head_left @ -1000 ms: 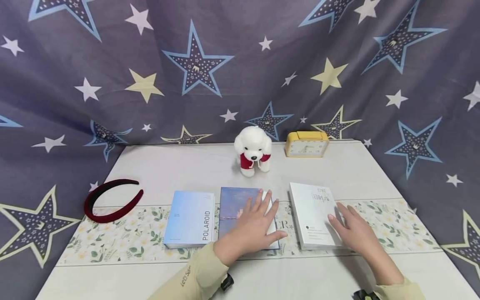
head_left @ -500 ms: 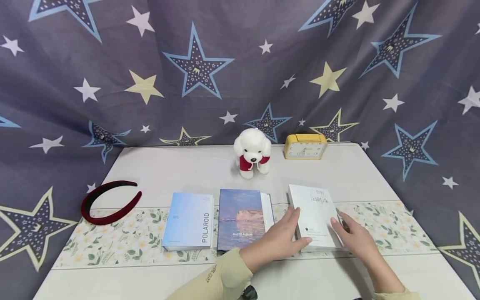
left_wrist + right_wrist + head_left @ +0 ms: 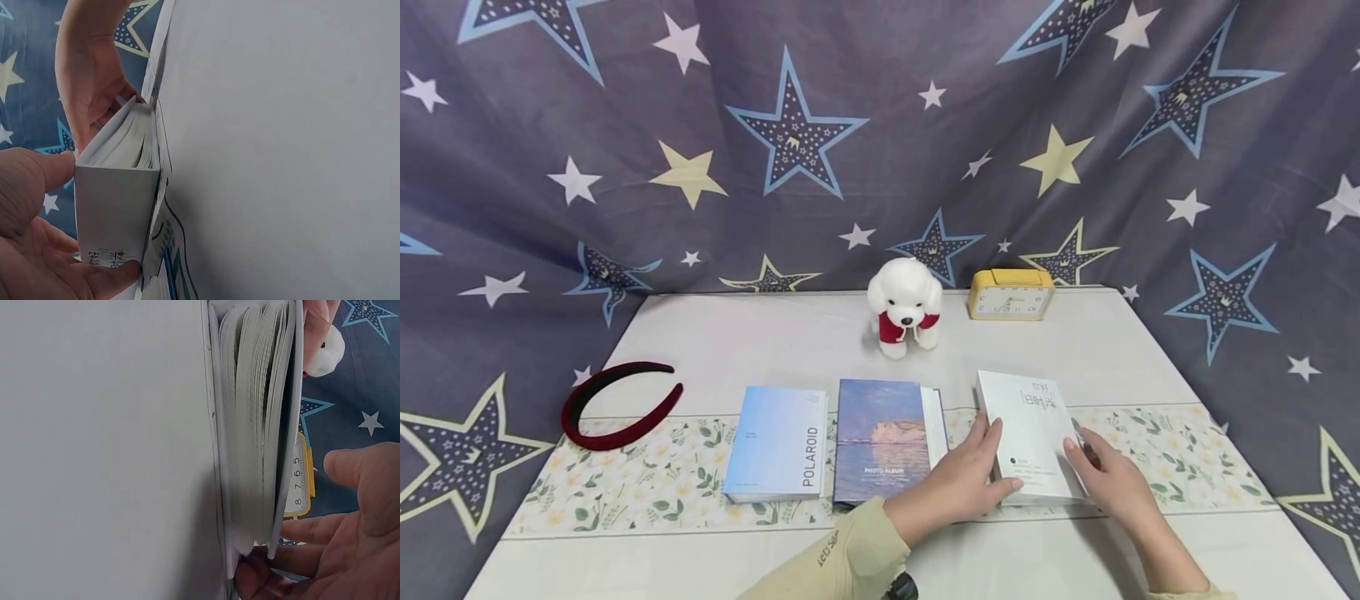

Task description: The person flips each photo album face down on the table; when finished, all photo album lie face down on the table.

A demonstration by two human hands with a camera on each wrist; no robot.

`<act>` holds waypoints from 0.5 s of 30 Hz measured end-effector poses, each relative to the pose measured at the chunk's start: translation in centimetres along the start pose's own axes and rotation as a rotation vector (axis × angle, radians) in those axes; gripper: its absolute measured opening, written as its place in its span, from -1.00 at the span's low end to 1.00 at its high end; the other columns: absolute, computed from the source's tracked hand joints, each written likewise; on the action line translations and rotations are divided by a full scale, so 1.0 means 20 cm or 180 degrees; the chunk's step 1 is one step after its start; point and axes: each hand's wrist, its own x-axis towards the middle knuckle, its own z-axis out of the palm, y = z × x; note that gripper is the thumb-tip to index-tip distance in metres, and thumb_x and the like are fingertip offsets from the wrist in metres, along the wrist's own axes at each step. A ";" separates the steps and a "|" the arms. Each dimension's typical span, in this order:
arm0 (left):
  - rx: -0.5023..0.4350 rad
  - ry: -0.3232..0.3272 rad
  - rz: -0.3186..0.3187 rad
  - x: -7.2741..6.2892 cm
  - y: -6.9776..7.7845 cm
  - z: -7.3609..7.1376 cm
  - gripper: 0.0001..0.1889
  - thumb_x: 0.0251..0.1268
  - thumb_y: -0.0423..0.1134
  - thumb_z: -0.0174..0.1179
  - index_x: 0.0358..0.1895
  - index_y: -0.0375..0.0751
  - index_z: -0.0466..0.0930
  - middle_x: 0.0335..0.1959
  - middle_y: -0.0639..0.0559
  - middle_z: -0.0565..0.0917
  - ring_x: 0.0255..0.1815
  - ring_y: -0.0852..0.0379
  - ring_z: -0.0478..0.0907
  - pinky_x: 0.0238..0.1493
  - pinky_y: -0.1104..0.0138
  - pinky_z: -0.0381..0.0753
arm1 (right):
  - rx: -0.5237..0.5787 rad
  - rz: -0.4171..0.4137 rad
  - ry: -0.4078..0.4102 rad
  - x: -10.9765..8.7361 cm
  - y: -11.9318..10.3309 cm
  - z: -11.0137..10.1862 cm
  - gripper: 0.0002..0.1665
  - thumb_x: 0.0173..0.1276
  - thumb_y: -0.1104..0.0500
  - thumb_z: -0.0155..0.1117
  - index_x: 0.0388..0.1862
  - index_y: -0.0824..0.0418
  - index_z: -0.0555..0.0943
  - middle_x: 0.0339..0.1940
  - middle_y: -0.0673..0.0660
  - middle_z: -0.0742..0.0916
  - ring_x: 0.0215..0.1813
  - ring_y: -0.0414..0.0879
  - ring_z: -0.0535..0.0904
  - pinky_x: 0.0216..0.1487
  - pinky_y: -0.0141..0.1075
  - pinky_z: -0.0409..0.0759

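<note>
A thick white hardcover album (image 3: pixel 1026 437) lies flat on the table, printed side up, between my two hands. My left hand (image 3: pixel 957 482) touches its left side. In the left wrist view its thumb is at the spine's upper edge and a fingertip rests low on the white spine (image 3: pixel 115 209). At the opposite side is my right hand (image 3: pixel 1116 483). The right wrist view shows its fingers at the corner of the page edges (image 3: pixel 253 425), with the thumb raised apart from the cover. A blue photo album (image 3: pixel 880 437) lies left of my left hand.
A light blue POLAROID album (image 3: pixel 778 442) and a dark red headband (image 3: pixel 583 421) lie to the left. Behind stand a white plush dog (image 3: pixel 904 304) and a yellow alarm clock (image 3: pixel 1011 293). A starry curtain (image 3: pixel 820 225) hangs behind the table.
My left hand has left the blue photo album and moved right to the white album's left side. My right hand has stayed at the white album's right side, shifting slightly.
</note>
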 end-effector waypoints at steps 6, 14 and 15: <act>-0.0262 -0.0090 -0.0108 0.01 0.01 0.01 -0.13 0.38 0.09 0.12 0.57 -0.23 -0.09 0.56 -0.32 -0.20 0.49 -0.20 0.08 0.32 0.12 0.37 | -0.0027 0.0018 -0.0007 0.00 0.00 0.00 -0.01 0.50 -0.32 -0.23 0.48 0.49 0.09 0.33 0.58 0.36 0.32 0.46 0.31 0.26 0.29 0.27; -0.0932 -0.0028 -0.0337 0.01 0.04 0.01 -0.11 0.31 -0.11 0.24 0.57 -0.21 -0.09 0.57 -0.29 -0.18 0.54 -0.14 -0.07 0.42 0.14 0.18 | 0.0316 0.0207 -0.0046 0.02 0.02 0.00 0.07 0.46 -0.35 -0.13 0.49 0.53 0.01 0.36 0.59 0.29 0.38 0.48 0.18 0.32 0.29 0.16; -0.0975 -0.0012 -0.0359 0.01 0.04 0.01 -0.11 0.31 -0.12 0.25 0.57 -0.20 -0.09 0.57 -0.28 -0.18 0.54 -0.13 -0.07 0.43 0.16 0.17 | 0.0413 0.0253 -0.0034 0.04 0.05 0.01 0.09 0.45 -0.37 -0.13 0.50 0.51 0.00 0.38 0.58 0.29 0.40 0.47 0.17 0.33 0.28 0.17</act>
